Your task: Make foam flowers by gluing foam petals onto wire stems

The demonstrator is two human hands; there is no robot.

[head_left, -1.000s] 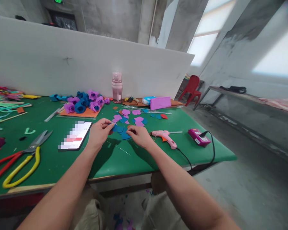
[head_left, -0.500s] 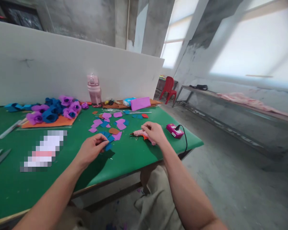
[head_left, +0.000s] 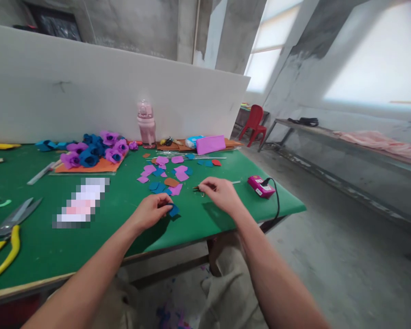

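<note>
Head view: a long white board (head_left: 106, 87) stands upright along the far edge of a green table (head_left: 99, 242). Well apart on the right runs a narrow bench (head_left: 349, 140) bearing a pink cloth (head_left: 380, 144), and near its far end stands a red chair (head_left: 255, 119). Close to the board on the left, a heap of purple and blue paper flowers (head_left: 96, 153) lies partly on an orange sheet (head_left: 118, 163). Shears (head_left: 14, 240) with a yellow handle lie at the table's left side, blades slightly apart. A pink bottle (head_left: 146, 125) stands upright just in front of the board. Over the table's near half, the left hand (head_left: 152, 211) has its thumb and fingers pinched narrow; the right hand (head_left: 221, 194) has its fingers curled in, palm down. Right of that hand sits a magenta box (head_left: 260, 186) with a black cord plugged into it. The right hand covers most of a glue gun (head_left: 196, 188), whose tip pokes out beside the fingertips; whether the hand grips it I cannot tell. Purple, blue and brown paper pieces (head_left: 181, 175) lie scattered between the hands and the board. One small blue piece (head_left: 174, 210) is held in the left fingertips, just above the table.
</note>
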